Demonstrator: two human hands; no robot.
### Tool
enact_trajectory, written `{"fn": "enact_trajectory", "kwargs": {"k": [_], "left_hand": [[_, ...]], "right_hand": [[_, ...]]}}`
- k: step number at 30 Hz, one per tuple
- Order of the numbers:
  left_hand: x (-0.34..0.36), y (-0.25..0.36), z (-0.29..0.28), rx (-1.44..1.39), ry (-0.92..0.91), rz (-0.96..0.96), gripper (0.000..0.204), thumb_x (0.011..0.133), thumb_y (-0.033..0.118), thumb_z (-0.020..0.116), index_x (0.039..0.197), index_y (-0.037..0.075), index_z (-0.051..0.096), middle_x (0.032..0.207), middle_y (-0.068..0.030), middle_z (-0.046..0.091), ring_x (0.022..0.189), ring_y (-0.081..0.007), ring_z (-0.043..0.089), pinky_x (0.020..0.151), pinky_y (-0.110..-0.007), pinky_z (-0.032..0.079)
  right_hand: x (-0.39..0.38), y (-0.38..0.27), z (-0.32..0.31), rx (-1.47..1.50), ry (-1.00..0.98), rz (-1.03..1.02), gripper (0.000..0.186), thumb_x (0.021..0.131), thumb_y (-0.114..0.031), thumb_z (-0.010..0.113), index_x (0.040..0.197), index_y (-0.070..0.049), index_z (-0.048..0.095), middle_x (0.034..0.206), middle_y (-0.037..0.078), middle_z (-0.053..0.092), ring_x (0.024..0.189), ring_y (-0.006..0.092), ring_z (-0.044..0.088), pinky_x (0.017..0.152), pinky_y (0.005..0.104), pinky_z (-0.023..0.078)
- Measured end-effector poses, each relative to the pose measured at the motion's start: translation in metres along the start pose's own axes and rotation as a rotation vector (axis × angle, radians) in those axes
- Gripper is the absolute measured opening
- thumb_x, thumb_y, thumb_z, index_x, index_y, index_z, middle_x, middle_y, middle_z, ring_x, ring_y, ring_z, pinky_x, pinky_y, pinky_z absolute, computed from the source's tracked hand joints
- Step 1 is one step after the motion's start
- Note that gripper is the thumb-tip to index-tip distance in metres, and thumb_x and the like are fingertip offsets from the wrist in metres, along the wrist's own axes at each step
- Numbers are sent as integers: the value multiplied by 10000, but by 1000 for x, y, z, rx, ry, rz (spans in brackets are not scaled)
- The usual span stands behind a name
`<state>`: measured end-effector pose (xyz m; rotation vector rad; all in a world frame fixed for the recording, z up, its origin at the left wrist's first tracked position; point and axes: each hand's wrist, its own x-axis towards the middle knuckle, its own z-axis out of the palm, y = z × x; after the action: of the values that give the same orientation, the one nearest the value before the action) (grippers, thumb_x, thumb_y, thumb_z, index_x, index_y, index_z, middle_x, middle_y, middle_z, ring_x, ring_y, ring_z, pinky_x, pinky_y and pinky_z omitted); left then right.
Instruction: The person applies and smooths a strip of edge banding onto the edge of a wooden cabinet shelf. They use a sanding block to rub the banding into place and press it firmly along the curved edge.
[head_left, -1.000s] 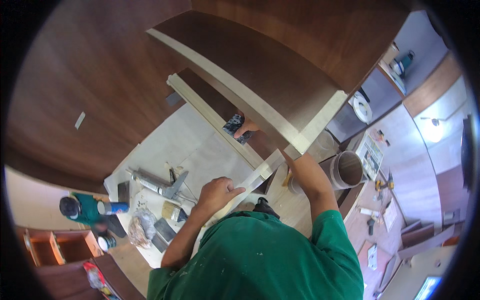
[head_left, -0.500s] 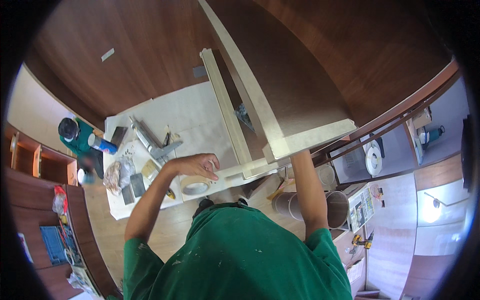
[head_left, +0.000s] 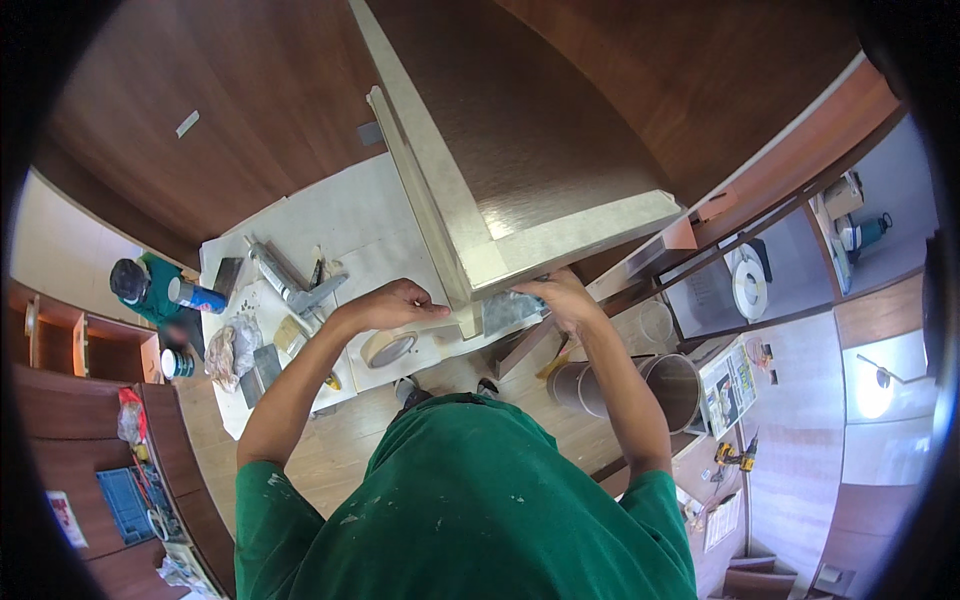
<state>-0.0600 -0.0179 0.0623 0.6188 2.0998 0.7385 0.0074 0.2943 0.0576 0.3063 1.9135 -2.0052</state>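
My left hand is closed, its fingertips pressed together beside the taped front corner of the lower board. Anything between those fingertips is too small to make out. A roll of masking tape lies below it on the white-covered table. Under the front edge of the dark brown upper panel, my right hand grips a crumpled grey-blue sheet. The panel hides part of the right fingers. Pale tape runs along the panel's front and left edges.
A caulking gun, a blue can and a crumpled cloth bundle lie on the table. Another person in green is beyond it at the left. Brown tubes and a yellow drill are at my right.
My right hand has come into view from behind the panel with the grey-blue sheet, which was in the gap between the boards. My left hand's fingers have closed near the lower board's corner.
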Motion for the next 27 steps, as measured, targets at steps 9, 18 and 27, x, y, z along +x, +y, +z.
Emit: {"fn": "enact_trajectory", "kwargs": {"k": [9, 18, 27], "left_hand": [[-12, 20, 11, 68, 122, 126, 456, 928, 464, 770, 1066, 30, 801, 899, -221, 723, 838, -299, 694, 784, -414, 534], [-15, 19, 30, 68, 317, 157, 348, 927, 372, 772, 1011, 34, 790, 920, -166, 750, 824, -281, 707, 766, -416, 541], [-23, 39, 39, 264, 426, 176, 324, 953, 362, 679, 1023, 65, 786, 935, -169, 765, 895, -353, 735, 812, -466, 575]], "right_hand": [[7, -33, 16, -553, -154, -3, 892, 749, -504, 909, 1417, 17, 631, 1442, 256, 627, 1373, 346, 567, 1138, 393, 426], [20, -17, 18, -739, -121, -102, 843, 781, -542, 861, 1405, -16, 652, 1456, 254, 618, 1400, 389, 540, 1149, 411, 421], [25, -1, 22, -876, -45, -188, 715, 812, -500, 810, 1359, -58, 683, 1415, 248, 642, 1346, 407, 578, 1138, 426, 440]]}}
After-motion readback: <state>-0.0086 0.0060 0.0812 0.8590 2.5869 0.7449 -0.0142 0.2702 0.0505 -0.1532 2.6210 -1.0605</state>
